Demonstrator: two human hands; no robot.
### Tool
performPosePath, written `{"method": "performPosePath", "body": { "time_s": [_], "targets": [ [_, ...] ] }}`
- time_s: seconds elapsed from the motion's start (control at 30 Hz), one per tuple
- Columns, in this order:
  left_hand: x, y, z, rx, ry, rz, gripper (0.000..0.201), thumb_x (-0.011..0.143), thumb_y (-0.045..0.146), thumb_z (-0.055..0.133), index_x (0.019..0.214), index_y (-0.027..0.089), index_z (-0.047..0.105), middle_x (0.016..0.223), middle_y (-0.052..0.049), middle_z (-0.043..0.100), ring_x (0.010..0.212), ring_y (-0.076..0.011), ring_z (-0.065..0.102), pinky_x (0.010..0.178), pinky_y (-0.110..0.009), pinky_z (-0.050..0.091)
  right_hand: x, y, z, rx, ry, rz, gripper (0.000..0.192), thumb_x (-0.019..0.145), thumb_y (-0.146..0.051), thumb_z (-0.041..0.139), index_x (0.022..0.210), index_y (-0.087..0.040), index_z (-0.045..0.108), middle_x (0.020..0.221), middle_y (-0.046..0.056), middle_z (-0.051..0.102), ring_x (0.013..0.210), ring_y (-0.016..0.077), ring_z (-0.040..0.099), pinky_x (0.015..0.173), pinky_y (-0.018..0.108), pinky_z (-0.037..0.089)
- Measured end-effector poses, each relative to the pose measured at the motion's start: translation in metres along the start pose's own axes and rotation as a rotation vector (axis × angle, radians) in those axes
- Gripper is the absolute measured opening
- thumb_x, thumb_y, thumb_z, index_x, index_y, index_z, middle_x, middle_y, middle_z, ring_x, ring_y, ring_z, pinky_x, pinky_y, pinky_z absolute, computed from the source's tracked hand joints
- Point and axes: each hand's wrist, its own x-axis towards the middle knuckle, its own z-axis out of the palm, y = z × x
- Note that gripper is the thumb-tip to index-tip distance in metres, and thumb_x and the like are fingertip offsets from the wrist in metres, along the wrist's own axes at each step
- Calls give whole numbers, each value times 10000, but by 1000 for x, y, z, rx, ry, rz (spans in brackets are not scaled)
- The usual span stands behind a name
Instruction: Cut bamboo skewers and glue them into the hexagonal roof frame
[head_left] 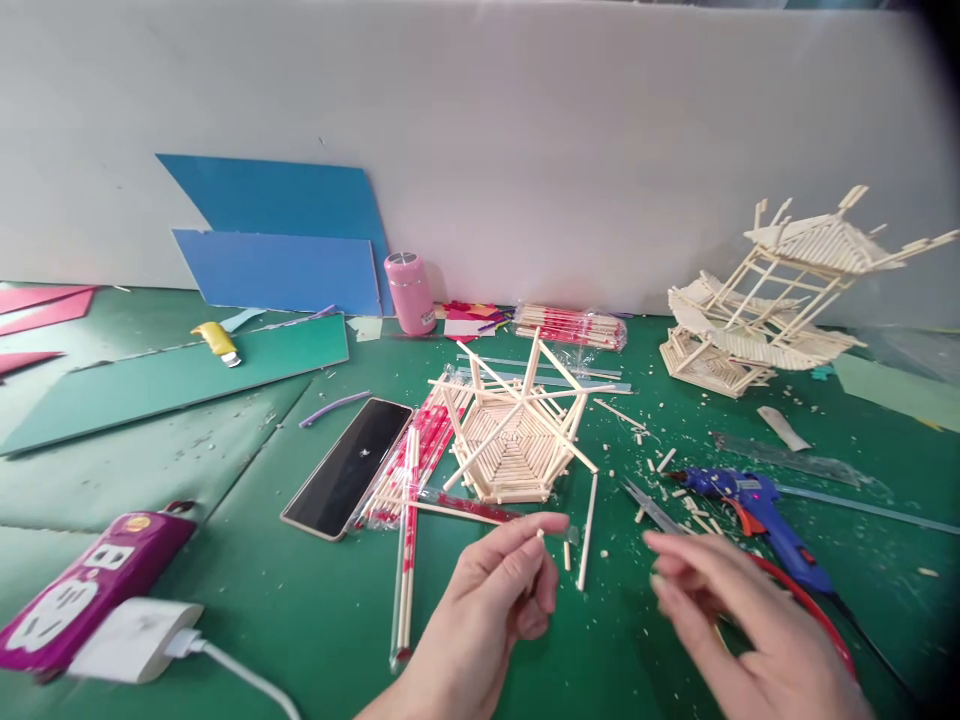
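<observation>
My left hand (495,590) pinches a short piece of wooden stick (539,536) between thumb and forefinger, just in front of a hexagonal stick frame (514,430) standing on the green mat. My right hand (739,610), blurred, hovers open over the mat with fingers spread and nothing in it, near the blue glue gun (757,505) and its red cable. Loose sticks (587,520) and cut bits lie between the two hands.
A phone (349,465) and packs of wrapped chopsticks (409,480) lie left of the frame. A finished stick pavilion (772,300) stands far right. A purple power strip (82,590) with a white plug sits near left. A pink cup (409,292), blue boards and a yellow knife (217,342) lie farther back.
</observation>
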Motion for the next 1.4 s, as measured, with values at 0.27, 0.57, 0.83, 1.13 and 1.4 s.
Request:
{"method": "performPosePath", "body": {
  "time_s": [0.27, 0.57, 0.83, 1.13, 1.4],
  "targets": [
    [-10, -1, -14, 356, -14, 261, 489, 851, 408, 513, 1309, 263, 417, 720, 12, 502, 673, -116, 473, 682, -254, 407, 25, -56, 60, 745, -300, 121, 186, 868, -316, 448, 888, -201, 593, 727, 5, 539, 590, 113, 543, 511, 187, 456],
    [-11, 11, -22, 685, 141, 217, 289, 834, 392, 509, 780, 124, 602, 562, 34, 413, 525, -96, 357, 478, -206, 282, 36, -60, 74, 1052, -128, 444, 190, 793, -399, 585, 785, -212, 618, 593, -36, 466, 524, 86, 406, 473, 174, 354],
    [-9, 19, -21, 644, 203, 317, 265, 801, 359, 558, 668, 135, 607, 578, 3, 542, 543, -104, 433, 503, -191, 350, 43, -75, 82, 1210, -197, 501, 272, 715, -425, 662, 649, -167, 607, 556, -33, 470, 490, 74, 351, 439, 189, 302],
    [9, 11, -49, 675, 511, 645, 288, 692, 270, 695, 943, 196, 574, 830, -22, 588, 747, -162, 556, 635, -240, 485, 57, -68, 97, 1261, -52, 589, 325, 787, -433, 599, 607, -179, 504, 505, -76, 386, 478, 57, 304, 463, 183, 286],
    [25, 34, -49, 737, 237, 534, 337, 741, 248, 642, 1068, 191, 583, 1114, -93, 543, 908, -203, 566, 707, -283, 521, 60, -69, 102, 1281, 31, 652, 353, 756, -429, 636, 555, -172, 501, 476, -66, 455, 414, 33, 343, 423, 174, 284]
  ]
}}
